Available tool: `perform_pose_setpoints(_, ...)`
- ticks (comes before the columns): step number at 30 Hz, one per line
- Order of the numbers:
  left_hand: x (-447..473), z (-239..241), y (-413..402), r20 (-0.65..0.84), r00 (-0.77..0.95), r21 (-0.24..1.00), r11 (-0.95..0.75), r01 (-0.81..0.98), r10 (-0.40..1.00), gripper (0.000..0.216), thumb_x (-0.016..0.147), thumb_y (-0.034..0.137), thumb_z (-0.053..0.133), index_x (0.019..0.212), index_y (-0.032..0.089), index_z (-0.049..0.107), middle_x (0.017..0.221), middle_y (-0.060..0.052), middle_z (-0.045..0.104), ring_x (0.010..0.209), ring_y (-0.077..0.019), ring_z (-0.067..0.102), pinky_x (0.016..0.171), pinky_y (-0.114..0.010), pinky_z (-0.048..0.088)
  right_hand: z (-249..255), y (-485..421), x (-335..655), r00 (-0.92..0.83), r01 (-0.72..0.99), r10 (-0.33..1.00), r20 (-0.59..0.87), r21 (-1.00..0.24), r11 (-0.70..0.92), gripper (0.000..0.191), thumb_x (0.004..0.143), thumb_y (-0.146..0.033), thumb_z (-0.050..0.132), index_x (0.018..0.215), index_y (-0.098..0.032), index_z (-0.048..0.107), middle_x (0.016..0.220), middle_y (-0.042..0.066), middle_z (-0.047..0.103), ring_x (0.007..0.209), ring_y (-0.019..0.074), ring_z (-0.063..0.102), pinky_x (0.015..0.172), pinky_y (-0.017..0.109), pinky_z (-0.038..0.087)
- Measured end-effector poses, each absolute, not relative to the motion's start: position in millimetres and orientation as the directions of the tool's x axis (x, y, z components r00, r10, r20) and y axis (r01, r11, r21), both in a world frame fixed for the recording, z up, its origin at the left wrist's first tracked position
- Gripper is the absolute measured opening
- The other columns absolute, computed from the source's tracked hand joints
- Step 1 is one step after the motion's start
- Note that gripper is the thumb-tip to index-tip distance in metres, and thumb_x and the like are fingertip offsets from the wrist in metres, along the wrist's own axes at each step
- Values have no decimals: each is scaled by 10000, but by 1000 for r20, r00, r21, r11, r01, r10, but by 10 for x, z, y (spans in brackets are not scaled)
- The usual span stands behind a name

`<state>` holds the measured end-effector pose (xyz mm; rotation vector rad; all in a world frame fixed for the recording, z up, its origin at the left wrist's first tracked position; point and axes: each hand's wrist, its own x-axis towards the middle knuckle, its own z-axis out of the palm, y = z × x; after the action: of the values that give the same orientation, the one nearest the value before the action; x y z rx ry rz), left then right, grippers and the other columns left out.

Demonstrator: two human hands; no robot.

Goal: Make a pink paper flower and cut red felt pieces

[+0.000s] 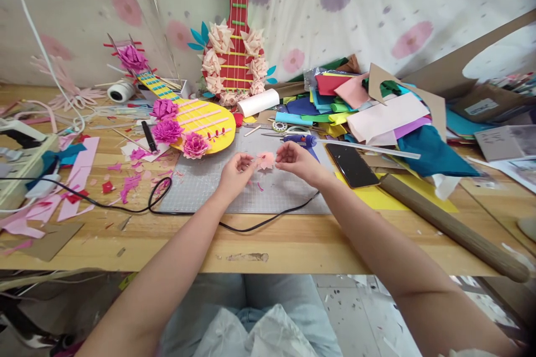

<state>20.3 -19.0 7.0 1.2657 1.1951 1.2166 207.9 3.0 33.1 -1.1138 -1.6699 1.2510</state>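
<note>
A small pale pink paper flower (265, 161) is held up over the grey cutting mat (201, 192), between my two hands. My left hand (238, 173) pinches its left edge, fingers curled. On the other side, the curled fingertips of my right hand (298, 163) are closed at the flower's right edge; part of the grip is hidden. Just behind my right hand lies a blue glue gun (302, 139). Beyond my left hand rests a yellow paper guitar (211, 122) decorated with magenta paper flowers (168, 130).
A red guitar (238, 61) with pale flowers stands at the back. Coloured paper sheets (385, 117) pile up to the right, near a black phone (352, 165) and a wooden stick (452, 226). A black cable (268, 225) crosses the front. Pink scraps (129, 187) litter the left.
</note>
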Motion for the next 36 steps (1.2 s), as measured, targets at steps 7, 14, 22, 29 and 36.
perform_pose_setpoints(7,293,154,-265,-142,79,955,158,-251,987,408,582,273,761,878,160,504,809,-26,626,681,-144,634,520,-271,541,206,-37,1638,-172,192,958,230,-946,262,277,662,-298,651,824,-224,439,790,7,558,706,132,552,682,316,497)
perform_pose_setpoints(14,268,184,-258,-191,37,941,194,-277,981,352,617,155,722,884,146,493,758,-37,672,684,-160,668,514,-243,533,124,-49,1632,-110,98,967,228,-966,239,293,669,-297,641,845,-228,418,819,7,566,771,141,579,731,319,501)
perform_pose_setpoints(22,250,187,-251,-202,-19,952,191,-240,979,385,635,162,705,923,164,449,753,-42,673,745,-201,685,485,-239,530,122,-18,1687,-58,108,976,211,-970,217,283,667,-264,631,842,-232,411,800,7,580,783,146,588,763,326,496)
perform_pose_setpoints(29,254,175,-243,-190,-18,955,180,-234,982,421,611,197,730,921,174,446,711,-17,660,696,-191,675,479,-254,532,144,-56,1664,-178,164,970,168,-966,198,335,684,-373,645,907,-217,450,888,28,604,757,136,581,707,312,484)
perform_pose_setpoints(36,244,177,-243,-184,-23,961,175,-214,983,422,615,184,727,923,171,440,693,-13,652,671,-178,668,465,-233,518,79,-3,1660,-180,32,983,43,-998,50,398,600,-379,709,860,-213,458,716,-16,596,634,129,586,632,302,488)
